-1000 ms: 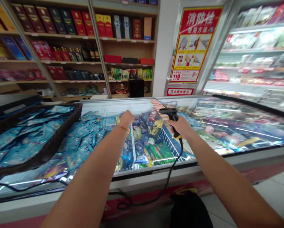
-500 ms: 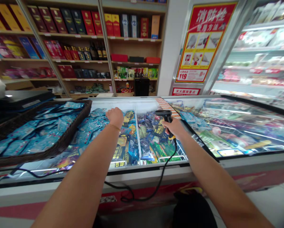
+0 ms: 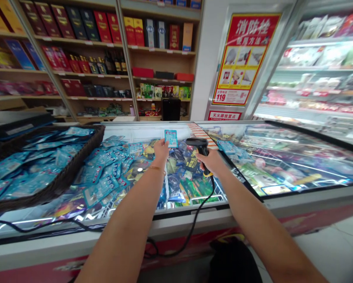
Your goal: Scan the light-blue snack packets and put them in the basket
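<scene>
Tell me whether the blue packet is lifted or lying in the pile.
Lifted: the left hand holds the blue packet upright above the freezer.

Wooden shelves point(image 3: 161, 51) of boxed goods and bottles at rear; red fire-hydrant notice point(image 3: 243, 59) on the pillar; open chiller shelving point(image 3: 320, 70) at right; dark wicker basket point(image 3: 76, 165) of blue packets at left; black bag point(image 3: 235, 261) on the floor.

- Two hands: left hand point(image 3: 161, 151) at 12 o'clock, right hand point(image 3: 212, 161) at 1 o'clock.
- One blue packet point(image 3: 171, 138) raised.
- One scanner point(image 3: 197, 146).
- One basket point(image 3: 76, 167) at 9 o'clock.
- One red poster point(image 3: 245, 59) at 1 o'clock.
</scene>
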A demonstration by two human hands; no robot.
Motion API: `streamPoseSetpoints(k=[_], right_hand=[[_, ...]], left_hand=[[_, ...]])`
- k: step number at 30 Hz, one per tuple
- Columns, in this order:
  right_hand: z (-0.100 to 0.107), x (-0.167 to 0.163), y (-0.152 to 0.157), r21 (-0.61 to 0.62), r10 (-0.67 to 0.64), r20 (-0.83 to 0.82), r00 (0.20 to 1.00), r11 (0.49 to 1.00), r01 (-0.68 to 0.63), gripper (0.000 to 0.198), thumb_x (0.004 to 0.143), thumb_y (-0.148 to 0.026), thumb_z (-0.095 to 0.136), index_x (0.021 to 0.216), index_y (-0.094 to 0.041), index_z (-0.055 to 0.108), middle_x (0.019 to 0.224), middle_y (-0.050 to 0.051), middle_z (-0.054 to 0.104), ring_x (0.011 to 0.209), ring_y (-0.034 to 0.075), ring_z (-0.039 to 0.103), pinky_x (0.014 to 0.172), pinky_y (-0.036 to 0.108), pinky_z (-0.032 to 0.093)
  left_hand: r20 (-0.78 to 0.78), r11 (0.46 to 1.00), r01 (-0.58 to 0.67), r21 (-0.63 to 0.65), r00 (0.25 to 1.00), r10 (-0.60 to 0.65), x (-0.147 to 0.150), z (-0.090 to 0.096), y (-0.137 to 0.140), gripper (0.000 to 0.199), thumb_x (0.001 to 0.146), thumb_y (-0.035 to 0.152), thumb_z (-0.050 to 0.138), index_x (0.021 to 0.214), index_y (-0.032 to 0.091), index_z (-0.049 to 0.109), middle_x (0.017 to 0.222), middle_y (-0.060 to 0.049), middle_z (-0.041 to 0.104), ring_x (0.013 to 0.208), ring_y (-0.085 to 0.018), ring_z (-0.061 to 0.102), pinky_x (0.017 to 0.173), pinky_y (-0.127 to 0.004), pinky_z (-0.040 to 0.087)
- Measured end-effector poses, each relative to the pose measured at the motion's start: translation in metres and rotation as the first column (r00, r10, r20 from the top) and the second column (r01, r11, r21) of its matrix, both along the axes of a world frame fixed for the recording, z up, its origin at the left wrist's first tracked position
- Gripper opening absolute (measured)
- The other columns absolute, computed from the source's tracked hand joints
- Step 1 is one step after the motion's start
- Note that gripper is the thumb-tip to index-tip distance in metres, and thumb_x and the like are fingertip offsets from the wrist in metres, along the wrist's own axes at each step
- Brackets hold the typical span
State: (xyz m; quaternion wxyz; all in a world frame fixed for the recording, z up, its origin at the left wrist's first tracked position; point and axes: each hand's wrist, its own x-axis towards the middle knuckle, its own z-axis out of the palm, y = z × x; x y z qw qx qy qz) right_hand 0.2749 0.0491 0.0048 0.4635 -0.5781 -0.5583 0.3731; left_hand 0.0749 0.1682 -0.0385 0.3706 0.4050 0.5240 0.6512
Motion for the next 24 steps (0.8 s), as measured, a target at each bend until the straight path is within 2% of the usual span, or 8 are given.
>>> streamPoseSetpoints(k=[5, 9, 13, 16, 24], right_hand=[[-0.005, 0.0, 0.001, 0.007, 0.051, 0.07, 0.996, 0.999, -0.051, 0.012, 0.088, -0.02, 0.071, 0.084, -0.021, 0.059, 0.049, -0.006, 0.057, 0.036, 0.012, 0.055, 0.038, 0.022, 0.042], [-0.006, -0.001, 0.0, 0.003, 0.082, 0.12, 0.989, 0.997, -0.083, 0.012, 0.087, -0.023, 0.073, 0.086, -0.021, 0.06, 0.046, -0.005, 0.057, 0.037, 0.013, 0.056, 0.04, 0.021, 0.042], [-0.008, -0.002, 0.0, 0.001, 0.08, 0.119, 0.99, 0.997, -0.081, 0.012, 0.087, -0.023, 0.073, 0.087, -0.021, 0.061, 0.048, -0.004, 0.059, 0.037, 0.014, 0.057, 0.04, 0.021, 0.043], [-0.01, -0.001, 0.001, 0.008, 0.089, 0.128, 0.988, 0.996, -0.091, 0.014, 0.086, -0.025, 0.075, 0.087, -0.021, 0.061, 0.048, -0.004, 0.059, 0.037, 0.013, 0.056, 0.04, 0.021, 0.044], [-0.008, -0.002, -0.001, 0.011, 0.112, 0.173, 0.979, 0.993, -0.115, 0.009, 0.087, -0.023, 0.07, 0.09, -0.02, 0.061, 0.05, -0.005, 0.06, 0.038, 0.013, 0.057, 0.041, 0.022, 0.044]], left_hand=[[0.115, 0.999, 0.006, 0.051, 0.993, -0.011, -0.007, -0.003, 0.001, 0.012, 0.084, 0.01, 0.066, 0.093, 0.014, 0.074, 0.079, -0.002, 0.074, 0.08, -0.019, 0.074, 0.078, -0.034, 0.065], [0.147, 0.999, -0.008, 0.04, 0.989, 0.002, -0.009, -0.003, 0.0, 0.012, 0.088, 0.008, 0.063, 0.094, 0.014, 0.071, 0.083, -0.004, 0.074, 0.081, -0.017, 0.074, 0.079, -0.033, 0.065], [0.126, 0.999, -0.032, 0.025, 0.992, 0.029, -0.008, -0.005, 0.002, 0.015, 0.088, 0.007, 0.064, 0.1, 0.014, 0.069, 0.091, -0.005, 0.074, 0.082, -0.017, 0.073, 0.079, -0.032, 0.064], [0.085, 0.999, -0.045, 0.006, 0.995, 0.044, -0.007, -0.007, 0.004, 0.017, 0.088, 0.007, 0.065, 0.103, 0.015, 0.067, 0.088, -0.004, 0.072, 0.078, -0.016, 0.072, 0.077, -0.031, 0.064], [0.049, 0.996, -0.085, 0.002, 0.995, 0.085, -0.006, -0.004, 0.004, 0.018, 0.085, 0.006, 0.066, 0.099, 0.018, 0.063, 0.086, -0.002, 0.068, 0.082, -0.017, 0.071, 0.079, -0.034, 0.064]])
